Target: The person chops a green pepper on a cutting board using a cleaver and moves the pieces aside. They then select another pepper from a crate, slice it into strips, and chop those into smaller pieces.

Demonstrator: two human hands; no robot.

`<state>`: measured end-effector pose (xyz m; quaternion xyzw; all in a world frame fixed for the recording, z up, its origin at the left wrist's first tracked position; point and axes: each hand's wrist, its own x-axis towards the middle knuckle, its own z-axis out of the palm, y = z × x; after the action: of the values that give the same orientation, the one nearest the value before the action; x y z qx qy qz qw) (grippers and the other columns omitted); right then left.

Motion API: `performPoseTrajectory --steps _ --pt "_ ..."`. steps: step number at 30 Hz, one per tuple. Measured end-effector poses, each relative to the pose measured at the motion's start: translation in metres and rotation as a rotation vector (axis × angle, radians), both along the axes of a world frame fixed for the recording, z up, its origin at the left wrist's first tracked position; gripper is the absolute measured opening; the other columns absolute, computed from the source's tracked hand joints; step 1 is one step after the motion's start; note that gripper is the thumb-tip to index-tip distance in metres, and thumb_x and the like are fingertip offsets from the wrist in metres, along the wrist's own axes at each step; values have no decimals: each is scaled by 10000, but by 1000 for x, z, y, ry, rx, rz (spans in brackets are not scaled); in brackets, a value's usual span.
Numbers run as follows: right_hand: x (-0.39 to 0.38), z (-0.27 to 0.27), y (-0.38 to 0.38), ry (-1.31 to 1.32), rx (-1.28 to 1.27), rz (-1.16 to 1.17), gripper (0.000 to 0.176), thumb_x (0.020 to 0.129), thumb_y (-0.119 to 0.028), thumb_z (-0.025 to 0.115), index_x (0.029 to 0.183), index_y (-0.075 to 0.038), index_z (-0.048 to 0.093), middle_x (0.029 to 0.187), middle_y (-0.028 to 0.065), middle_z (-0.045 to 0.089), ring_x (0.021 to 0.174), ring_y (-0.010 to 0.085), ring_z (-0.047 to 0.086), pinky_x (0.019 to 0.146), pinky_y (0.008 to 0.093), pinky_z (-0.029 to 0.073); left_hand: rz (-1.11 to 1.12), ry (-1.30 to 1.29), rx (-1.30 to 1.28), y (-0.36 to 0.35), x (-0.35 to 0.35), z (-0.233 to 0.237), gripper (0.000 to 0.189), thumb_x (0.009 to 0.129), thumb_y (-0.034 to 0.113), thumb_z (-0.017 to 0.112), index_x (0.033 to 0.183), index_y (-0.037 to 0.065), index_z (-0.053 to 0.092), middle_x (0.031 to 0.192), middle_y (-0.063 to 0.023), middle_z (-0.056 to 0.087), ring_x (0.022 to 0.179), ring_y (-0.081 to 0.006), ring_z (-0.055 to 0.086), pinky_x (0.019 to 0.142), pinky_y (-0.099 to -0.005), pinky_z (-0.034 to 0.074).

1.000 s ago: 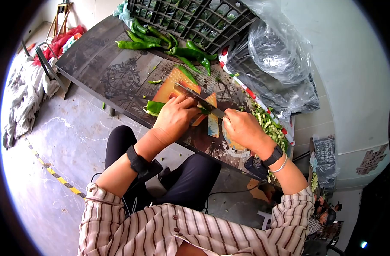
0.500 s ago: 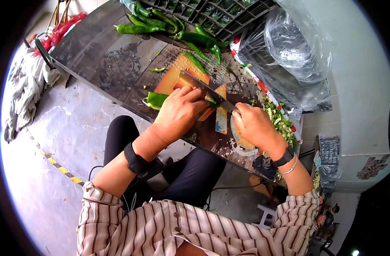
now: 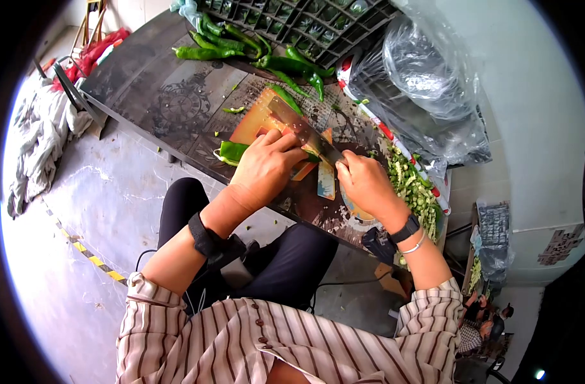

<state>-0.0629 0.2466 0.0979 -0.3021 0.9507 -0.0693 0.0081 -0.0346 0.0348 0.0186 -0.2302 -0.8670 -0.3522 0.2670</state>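
My left hand (image 3: 267,164) is closed over a green pepper (image 3: 232,152) on the table, with the pepper's stem end sticking out to the left and its middle hidden under the fingers. In my right hand (image 3: 368,184) is the handle of a knife (image 3: 299,128). The broad blade slants up and left, right beside my left fingertips and the pepper's cut end. Beyond the blade lies a separate green pepper (image 3: 285,98). Chopped pepper pieces (image 3: 413,185) are heaped to the right of my right hand.
Several whole green peppers (image 3: 225,43) lie at the table's far side, by a black plastic crate (image 3: 305,25). Clear plastic bags (image 3: 427,70) stand at the right back. The dark patterned table (image 3: 136,89) ends just before my knees. Other people (image 3: 488,323) appear at lower right.
My right hand and the knife handle have moved slightly left, and the blade sits at a slightly different angle. My left hand stays on the pepper. The view has shifted a little.
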Motion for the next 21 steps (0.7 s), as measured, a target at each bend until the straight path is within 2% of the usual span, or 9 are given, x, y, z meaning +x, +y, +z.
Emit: performPoseTrajectory --steps 5,13,21 --pt "-7 6 1 -47 -140 -18 228 915 -169 526 836 45 540 695 274 583 690 466 576 608 513 447 -14 31 1 -2 -2 -1 219 718 69 645 928 105 691 931 -24 591 889 -239 548 813 -338 458" --pt "12 28 -6 -104 29 6 189 909 -156 542 838 17 518 703 246 581 708 449 577 624 515 455 7 38 -31 0 -3 -3 223 709 97 661 929 112 694 923 -17 576 877 -228 541 820 -329 447" --pt "4 24 -5 -138 -9 28 177 904 -145 549 831 15 535 662 252 581 668 448 590 598 514 466 11 6 -38 -1 -1 -4 211 709 93 649 913 117 702 938 -20 574 891 -227 540 819 -327 448"
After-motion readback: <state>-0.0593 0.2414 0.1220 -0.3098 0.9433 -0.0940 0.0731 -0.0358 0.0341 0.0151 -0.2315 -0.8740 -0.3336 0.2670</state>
